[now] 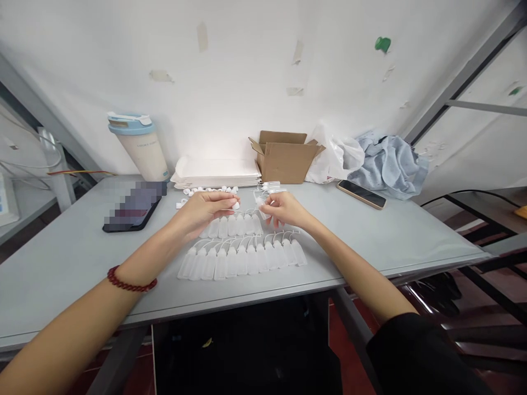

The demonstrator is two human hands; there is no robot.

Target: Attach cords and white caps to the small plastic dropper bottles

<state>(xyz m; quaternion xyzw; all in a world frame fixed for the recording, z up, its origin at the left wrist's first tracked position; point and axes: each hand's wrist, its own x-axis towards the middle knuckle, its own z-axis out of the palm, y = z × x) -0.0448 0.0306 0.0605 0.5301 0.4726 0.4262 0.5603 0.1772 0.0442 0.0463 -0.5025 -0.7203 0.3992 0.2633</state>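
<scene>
My left hand (206, 209) pinches a small white cap (236, 206) between thumb and fingertips. Just to its right, my right hand (283, 210) is closed on a small translucent plastic bottle (260, 201), partly hidden by the fingers. Below both hands, a front row of similar flat bottles (242, 260) with thin curved tubes lies on the grey table (354, 241). A shorter row of bottles (233, 226) lies behind it, partly covered by my left hand. More loose white caps (209, 191) are scattered behind my left hand, and another bottle (272, 186) lies behind my right.
Along the wall stand a blue-lidded cup (142, 148), a stack of white sheets (218, 171), an open cardboard box (288, 162), a white plastic bag (333, 156) and a bluish cloth (387, 164). One phone (134, 211) lies left, another phone (362, 195) right.
</scene>
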